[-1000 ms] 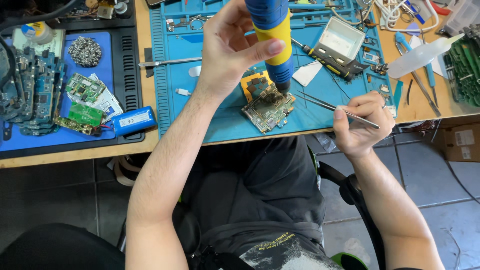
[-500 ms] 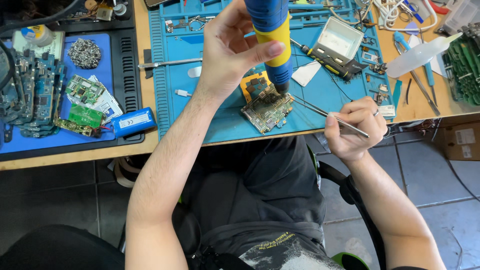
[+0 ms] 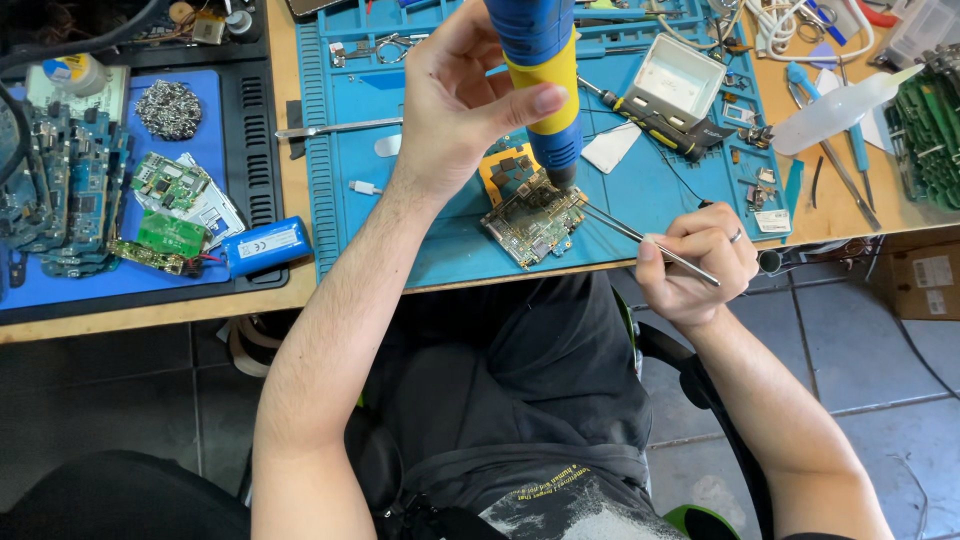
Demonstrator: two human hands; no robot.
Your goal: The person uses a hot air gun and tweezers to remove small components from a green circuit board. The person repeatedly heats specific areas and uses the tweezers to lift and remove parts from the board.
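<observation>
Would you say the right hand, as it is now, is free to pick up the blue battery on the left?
Probably not: the right hand grips tweezers, and the battery lies beyond the left arm.

The left hand [image 3: 460, 105] is raised just above the circuit board [image 3: 535, 220], forearm bare and stretched forward, its grip wrapped around a thick handle, thumb pressed flat. The right hand [image 3: 695, 265] sits right of the board, fingers curled, pinching thin tweezers, ring visible.
</observation>
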